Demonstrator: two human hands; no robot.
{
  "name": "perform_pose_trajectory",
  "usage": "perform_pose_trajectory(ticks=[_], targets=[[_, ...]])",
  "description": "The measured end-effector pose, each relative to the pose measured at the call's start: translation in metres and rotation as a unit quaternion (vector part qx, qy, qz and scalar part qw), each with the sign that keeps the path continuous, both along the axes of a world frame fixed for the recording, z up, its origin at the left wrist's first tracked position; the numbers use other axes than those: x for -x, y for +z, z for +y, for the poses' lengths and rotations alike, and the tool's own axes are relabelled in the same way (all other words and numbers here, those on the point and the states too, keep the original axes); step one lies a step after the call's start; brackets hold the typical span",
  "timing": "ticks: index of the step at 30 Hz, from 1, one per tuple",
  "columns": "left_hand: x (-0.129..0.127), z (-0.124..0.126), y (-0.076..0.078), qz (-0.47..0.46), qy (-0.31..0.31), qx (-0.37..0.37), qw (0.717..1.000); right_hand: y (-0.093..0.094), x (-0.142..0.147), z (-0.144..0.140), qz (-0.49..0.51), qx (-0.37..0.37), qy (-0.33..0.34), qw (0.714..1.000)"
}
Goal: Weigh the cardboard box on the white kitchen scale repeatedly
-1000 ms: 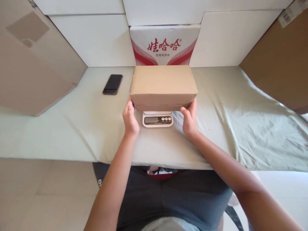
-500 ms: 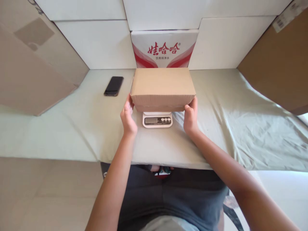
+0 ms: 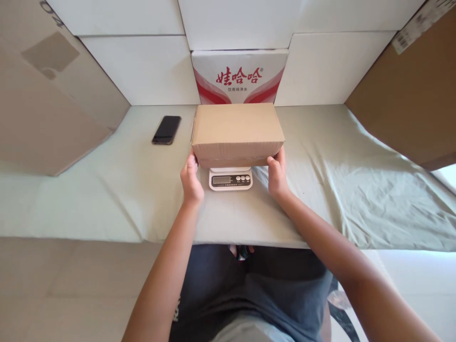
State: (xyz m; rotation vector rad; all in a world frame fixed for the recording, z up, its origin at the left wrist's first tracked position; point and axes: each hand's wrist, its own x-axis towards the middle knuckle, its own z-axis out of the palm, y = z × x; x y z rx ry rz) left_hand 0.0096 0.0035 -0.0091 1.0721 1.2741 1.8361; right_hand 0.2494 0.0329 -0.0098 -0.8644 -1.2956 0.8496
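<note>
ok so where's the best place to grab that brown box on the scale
By its two short ends, low near the front corners, one hand from each side, as the left hand and right hand do now. The box is wide, overhangs the small scale, and its flat ends give an even, balanced grip.

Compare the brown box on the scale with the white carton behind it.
The brown box is plain cardboard; the white carton carries red characters and red curves. The brown box sits over the scale, while the carton stands against the back wall. The left hand and right hand touch the brown box's near corners; nothing touches the carton. Both are closed and face the camera squarely.
</note>
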Motion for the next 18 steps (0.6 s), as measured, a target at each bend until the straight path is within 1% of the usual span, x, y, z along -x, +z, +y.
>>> perform_pose_trajectory(ticks=[4, 11, 14, 18], targets=[[0.0017, 0.0007, -0.0019, 0.008, 0.003, 0.001, 1.0, 0.0023, 0.0017, -0.0006, 0.008, 0.003, 0.002, 1.0], [0.0008, -0.0015, 0.0005, 0.001, 0.002, -0.017, 1.0, 0.0029, -0.0013, 0.0004, 0.022, -0.006, 0.0, 1.0], [0.0017, -0.001, -0.0017, 0.016, 0.002, -0.02, 1.0, 0.0048, -0.0015, -0.0004, 0.016, -0.001, 0.0, 1.0], [0.0009, -0.0026, -0.0034, 0.024, -0.02, -0.016, 0.999, 0.01, 0.0036, -0.0054, -0.006, -0.014, 0.008, 1.0]])
